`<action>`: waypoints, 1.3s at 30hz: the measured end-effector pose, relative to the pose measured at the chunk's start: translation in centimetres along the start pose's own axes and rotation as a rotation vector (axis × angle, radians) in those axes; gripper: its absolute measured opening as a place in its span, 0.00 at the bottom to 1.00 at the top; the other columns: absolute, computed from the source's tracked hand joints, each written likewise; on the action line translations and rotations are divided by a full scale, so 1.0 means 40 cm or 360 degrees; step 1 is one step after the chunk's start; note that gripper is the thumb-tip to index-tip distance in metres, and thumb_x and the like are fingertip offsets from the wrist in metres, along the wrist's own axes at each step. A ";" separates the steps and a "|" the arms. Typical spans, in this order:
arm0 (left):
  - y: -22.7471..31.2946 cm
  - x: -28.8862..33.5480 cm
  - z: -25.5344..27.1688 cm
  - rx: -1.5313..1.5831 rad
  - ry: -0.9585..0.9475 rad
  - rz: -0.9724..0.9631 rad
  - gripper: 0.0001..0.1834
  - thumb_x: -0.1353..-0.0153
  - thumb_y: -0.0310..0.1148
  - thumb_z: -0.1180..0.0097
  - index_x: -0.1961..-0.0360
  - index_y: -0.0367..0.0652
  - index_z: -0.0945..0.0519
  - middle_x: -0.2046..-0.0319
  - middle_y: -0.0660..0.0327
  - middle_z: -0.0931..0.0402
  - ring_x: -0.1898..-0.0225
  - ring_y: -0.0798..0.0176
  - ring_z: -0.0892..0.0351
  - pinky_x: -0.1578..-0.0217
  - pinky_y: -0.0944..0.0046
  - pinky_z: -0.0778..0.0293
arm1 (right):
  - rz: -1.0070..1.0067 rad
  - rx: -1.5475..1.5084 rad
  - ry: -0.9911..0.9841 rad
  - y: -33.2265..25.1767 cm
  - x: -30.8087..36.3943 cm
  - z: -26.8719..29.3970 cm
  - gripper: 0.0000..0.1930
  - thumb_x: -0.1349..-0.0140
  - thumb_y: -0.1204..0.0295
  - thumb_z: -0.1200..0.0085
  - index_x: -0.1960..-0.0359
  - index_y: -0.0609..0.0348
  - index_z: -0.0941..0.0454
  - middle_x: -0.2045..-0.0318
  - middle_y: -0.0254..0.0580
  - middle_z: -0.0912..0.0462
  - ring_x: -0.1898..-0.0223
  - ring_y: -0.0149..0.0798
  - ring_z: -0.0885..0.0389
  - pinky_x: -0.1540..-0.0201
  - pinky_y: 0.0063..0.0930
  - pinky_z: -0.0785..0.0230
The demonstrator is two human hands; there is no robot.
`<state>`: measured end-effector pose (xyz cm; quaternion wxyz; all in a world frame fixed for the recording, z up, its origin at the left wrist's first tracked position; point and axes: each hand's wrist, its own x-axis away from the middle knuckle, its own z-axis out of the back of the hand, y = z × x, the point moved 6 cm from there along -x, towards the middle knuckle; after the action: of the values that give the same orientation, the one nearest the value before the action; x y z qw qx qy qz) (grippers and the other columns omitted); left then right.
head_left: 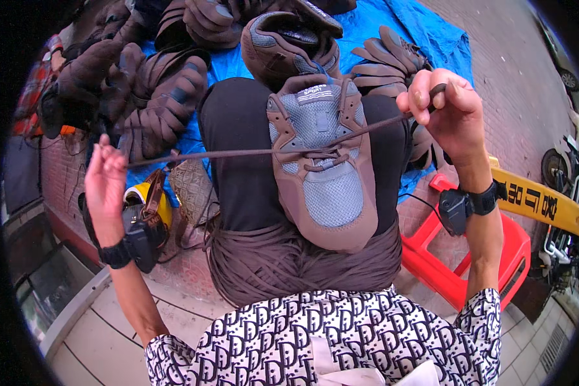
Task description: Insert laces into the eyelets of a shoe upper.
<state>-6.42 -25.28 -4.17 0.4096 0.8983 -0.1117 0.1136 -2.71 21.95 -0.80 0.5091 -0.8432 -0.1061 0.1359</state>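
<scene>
A grey-brown sneaker (336, 199) with blue-grey mesh rests on my black-trousered thighs, its toe toward me. A dark brown shoelace (228, 154) runs through its lower eyelets and stretches out to both sides. At the left, my left hand (106, 177) is closed on one end of the lace. My right hand (445, 106), raised at the upper right, pinches the other end, which loops over the fingers. The upper eyelets of the sneaker are unlaced. A thick bundle of loose shoelaces (257, 264) lies across my lap, below the toe.
Piles of similar shoe uppers (164, 106) lie on a blue tarp (445, 32) ahead. Another sneaker (283, 55) sits just beyond my knees. A red plastic stool (444, 248) and a yellow barrier (540, 199) stand at right. Bags (195, 193) are at left, near a person's plaid sleeve (35, 96).
</scene>
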 end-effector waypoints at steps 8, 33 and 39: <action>-0.133 -0.006 -0.346 -0.1467 -0.0102 -0.0254 0.09 0.44 0.33 0.51 0.64 0.43 0.24 0.81 0.72 0.33 0.85 0.82 0.45 0.86 0.79 0.51 | -0.0028 0.1280 -0.0320 0.040 -0.031 -0.108 0.08 0.63 0.79 0.41 0.77 0.67 0.24 0.76 0.40 0.25 0.72 0.35 0.25 0.69 0.23 0.33; -0.454 0.091 -0.560 -0.3221 -0.1743 -0.1004 0.05 0.52 0.27 0.50 0.73 0.40 0.31 0.82 0.55 0.30 0.79 0.53 0.26 0.82 0.56 0.31 | -0.0238 0.2467 -0.1052 0.143 -0.087 -0.237 0.06 0.62 0.74 0.48 0.82 0.63 0.23 0.80 0.56 0.24 0.75 0.54 0.23 0.73 0.41 0.31; -0.448 0.098 -0.558 -0.2826 -0.1642 -0.0985 0.04 0.54 0.26 0.51 0.75 0.37 0.30 0.84 0.55 0.28 0.82 0.53 0.26 0.83 0.58 0.30 | -0.0614 0.2355 -0.1061 0.143 -0.089 -0.231 0.09 0.68 0.74 0.42 0.80 0.63 0.21 0.79 0.57 0.23 0.74 0.51 0.21 0.72 0.41 0.30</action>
<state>0.06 2.74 -1.49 0.8306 0.2077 -0.0814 -0.5102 -2.74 10.54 -1.35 0.8879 -0.1737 -0.2771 0.3234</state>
